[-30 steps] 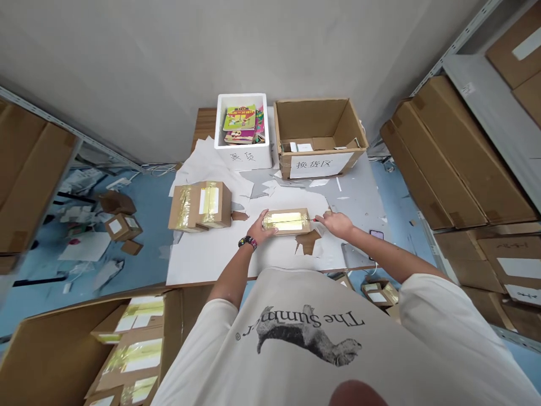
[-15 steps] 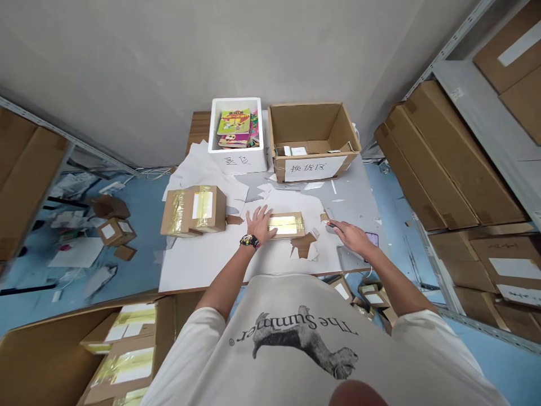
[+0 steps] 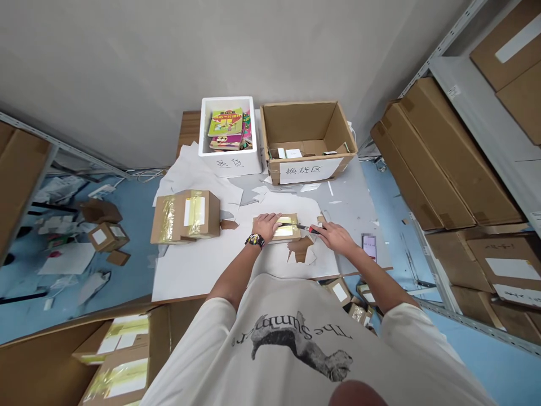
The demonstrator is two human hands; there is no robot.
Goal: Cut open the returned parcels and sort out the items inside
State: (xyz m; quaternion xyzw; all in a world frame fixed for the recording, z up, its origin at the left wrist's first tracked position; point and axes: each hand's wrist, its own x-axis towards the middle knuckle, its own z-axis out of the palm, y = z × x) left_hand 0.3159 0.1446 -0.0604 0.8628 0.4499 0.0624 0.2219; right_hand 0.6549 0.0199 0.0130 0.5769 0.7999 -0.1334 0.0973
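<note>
Right hand (image 3: 336,237) is closed around a red-handled box cutter (image 3: 311,229), its fingers wrapped over the grip. The blade (image 3: 293,226) points left across the top of a small taped cardboard box (image 3: 289,228), its tip over the tape (image 3: 284,224) and close to my other hand. The box lies on a white sheet (image 3: 203,270), its long axis running left to right, so the blade lies roughly along that axis. Left hand (image 3: 266,225) is open, palm down on the left end of the box, pressing there without gripping anything. Right hand sits nearer the box's right end, with my right forearm (image 3: 372,268) angling in from the near right. A larger taped carton (image 3: 186,216) stands well to the left.
</note>
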